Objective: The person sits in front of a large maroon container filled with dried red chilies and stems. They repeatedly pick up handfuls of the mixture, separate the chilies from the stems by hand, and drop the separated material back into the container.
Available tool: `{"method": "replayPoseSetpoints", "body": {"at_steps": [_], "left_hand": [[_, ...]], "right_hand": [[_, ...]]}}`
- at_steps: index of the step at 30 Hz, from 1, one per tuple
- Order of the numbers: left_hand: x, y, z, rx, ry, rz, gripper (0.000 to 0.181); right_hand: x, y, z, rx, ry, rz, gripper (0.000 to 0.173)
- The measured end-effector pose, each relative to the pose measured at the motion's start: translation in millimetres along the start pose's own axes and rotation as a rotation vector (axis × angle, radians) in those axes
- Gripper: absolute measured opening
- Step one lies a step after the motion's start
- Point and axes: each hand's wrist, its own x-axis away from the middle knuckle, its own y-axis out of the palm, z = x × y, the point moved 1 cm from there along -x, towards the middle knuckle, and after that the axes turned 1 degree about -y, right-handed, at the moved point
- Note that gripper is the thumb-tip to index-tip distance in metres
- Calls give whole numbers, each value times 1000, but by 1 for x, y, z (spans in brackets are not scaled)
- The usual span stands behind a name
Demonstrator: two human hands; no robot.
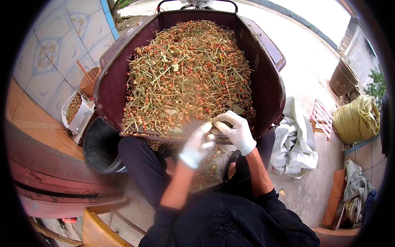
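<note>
My left hand (199, 143) and my right hand (237, 131), both in white knit gloves, meet over the near edge of a maroon metal cart bed (267, 80). Their thumbs and fingertips pinch a small plant piece (211, 120), mostly hidden by the gloves. Motion blurs the left hand slightly. Beyond them, a heap of dry cut stems (188, 77) with many small red and orange berries or pods and some withered leaves fills much of the bed.
A black bucket (100, 148) stands left of my knees, near a white container (77, 119) of plant bits and a wicker basket (89, 81). White woven sacks (293, 142), a small striped stool (322, 119), a yellow-green sack (356, 119) and a brown bucket (343, 77) lie right.
</note>
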Motion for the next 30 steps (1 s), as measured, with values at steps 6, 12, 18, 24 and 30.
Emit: {"method": "replayPoseSetpoints", "body": {"at_steps": [6,12,18,24,30], "left_hand": [[-3,-2,-8,107,159,3,13],[-3,-4,-11,108,233,-33,12],[-4,-5,-9,59,265,-24,13],[1,6,-4,-18,322,18,13],[5,17,-5,-340,429,98,8]], "right_hand": [[7,17,12,-297,264,130,15],[6,19,2,-480,489,71,16],[6,22,10,-782,510,85,22],[4,0,5,-221,485,188,19],[3,3,-10,-247,288,23,23]]}}
